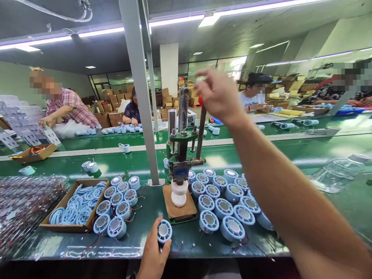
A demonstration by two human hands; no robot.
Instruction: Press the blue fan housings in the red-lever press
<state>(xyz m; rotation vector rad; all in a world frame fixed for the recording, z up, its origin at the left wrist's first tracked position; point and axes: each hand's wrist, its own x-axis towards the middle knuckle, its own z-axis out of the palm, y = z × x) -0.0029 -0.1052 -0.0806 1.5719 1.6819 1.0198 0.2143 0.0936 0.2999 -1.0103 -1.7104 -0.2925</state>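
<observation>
My left hand (156, 248) is closed around a round light-blue plastic part (164, 231) with a silver disc in its middle, at the table's front edge. A green hand press (180, 170) stands just beyond it, with white round tooling (179, 193) over a brown base plate (180, 209). My right hand (216, 91) is raised at the top of the press lever (201, 133), beside its red knob (201, 101). Its fingers are apart and slightly blurred, reaching left past the knob; whether the palm touches the knob is hard to see.
Similar blue parts (223, 207) crowd the right of the press, and more (117, 198) stand left. A cardboard tray (52, 228) holds blue rings. Wires (26, 209) pile up far left. A metal post (142, 93) rises behind; a clear bottle (338, 174) lies right. Several people work across the belt.
</observation>
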